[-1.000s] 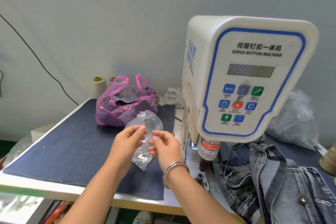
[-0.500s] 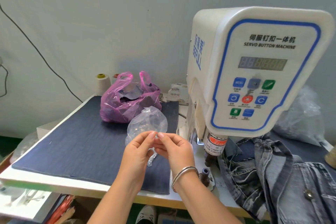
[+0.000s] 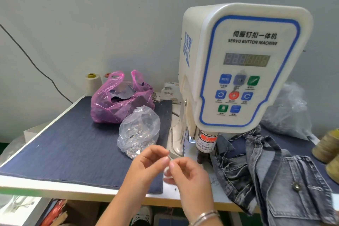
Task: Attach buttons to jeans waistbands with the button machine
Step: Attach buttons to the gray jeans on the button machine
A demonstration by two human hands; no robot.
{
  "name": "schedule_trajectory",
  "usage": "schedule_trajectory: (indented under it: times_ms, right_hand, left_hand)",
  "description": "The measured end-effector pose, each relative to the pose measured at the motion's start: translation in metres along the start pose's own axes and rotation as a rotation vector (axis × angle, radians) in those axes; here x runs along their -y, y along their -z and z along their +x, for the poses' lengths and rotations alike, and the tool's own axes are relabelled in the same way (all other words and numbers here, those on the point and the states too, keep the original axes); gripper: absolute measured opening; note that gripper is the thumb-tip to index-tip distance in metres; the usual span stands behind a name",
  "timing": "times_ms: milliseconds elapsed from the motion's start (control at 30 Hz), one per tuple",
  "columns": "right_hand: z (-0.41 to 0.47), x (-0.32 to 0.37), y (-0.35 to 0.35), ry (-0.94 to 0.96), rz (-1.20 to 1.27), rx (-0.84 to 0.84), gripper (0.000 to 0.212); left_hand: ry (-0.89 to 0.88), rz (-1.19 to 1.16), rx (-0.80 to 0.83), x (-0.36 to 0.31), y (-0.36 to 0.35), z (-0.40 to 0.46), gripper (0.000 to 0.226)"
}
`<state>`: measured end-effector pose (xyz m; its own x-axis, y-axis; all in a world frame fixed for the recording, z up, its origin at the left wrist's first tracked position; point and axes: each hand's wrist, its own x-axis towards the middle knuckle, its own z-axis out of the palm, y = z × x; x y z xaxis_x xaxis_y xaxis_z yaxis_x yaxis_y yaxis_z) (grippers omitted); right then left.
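Jeans [image 3: 271, 176] — a crumpled grey-blue denim heap — are seen on the right part of the surface [image 3: 198, 196], touching the base of the button machine [image 3: 244, 64], with one metal button [image 3: 296, 187] already showing on the fabric. One machine is present, white with a blue-outlined panel, its pressing head [image 3: 205, 145] standing just left of the denim. Two hands are held close together in front of the machine, above the front edge of the surface. The left hand [image 3: 146, 167] and the right hand [image 3: 185, 172] meet at the fingertips, and something small and pale is pinched between them; the picture is blurred there, so what it is cannot be told. A metal bangle [image 3: 205, 215] is worn on the right wrist.

Two plastic bags are counted on the dark blue cloth mat [image 3: 69, 148]: one clear bag [image 3: 139, 130] holding many small silvery pieces, just beyond the hands, and one pink bag [image 3: 119, 101] behind it, touching it. One cream thread cone [image 3: 93, 83] stands at the back edge, and two olive thread cones [image 3: 328, 148] are seen at the far right edge. A third bag, crumpled and clear [image 3: 288, 113], lies behind the jeans.

Open mat is seen left of the clear bag — a wide stretch reaching the left and front edges.
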<state>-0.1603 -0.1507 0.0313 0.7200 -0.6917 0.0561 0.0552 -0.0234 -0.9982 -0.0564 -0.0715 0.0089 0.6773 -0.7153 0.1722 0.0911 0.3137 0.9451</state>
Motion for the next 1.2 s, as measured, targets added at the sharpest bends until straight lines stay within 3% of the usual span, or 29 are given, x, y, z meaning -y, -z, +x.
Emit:
schedule_trajectory:
  times_ms: [233,300,467,800,1067,1200]
  right_hand:
    - [-0.001,-0.009,0.067,-0.151,-0.163,-0.132,0.018]
    - [0.012,-0.007,0.079,-0.147,-0.245,-0.103,0.017]
    - [0.032,-0.004,0.077,-0.136,-0.358,0.001,0.017]
    - [0.04,-0.006,0.071,-0.143,-0.396,0.053,0.018]
    - [0.041,-0.008,0.072,-0.165,-0.335,0.049,0.017]
    - [0.041,-0.008,0.072,-0.172,-0.325,0.056,0.02]
  left_hand:
    - [0.058,0.336,0.164,0.013,-0.021,-0.001,0.012]
    - [0.027,0.439,0.147,0.019,-0.027,0.001,0.005]
    - [-0.036,0.588,0.076,0.033,-0.033,0.003,0.014]
    - [-0.182,0.578,-0.027,0.044,-0.047,0.003,0.02]
    - [-0.381,0.658,-0.068,0.04,-0.052,0.007,0.004]
    - [-0.483,0.77,-0.072,0.042,-0.052,0.009,0.02]
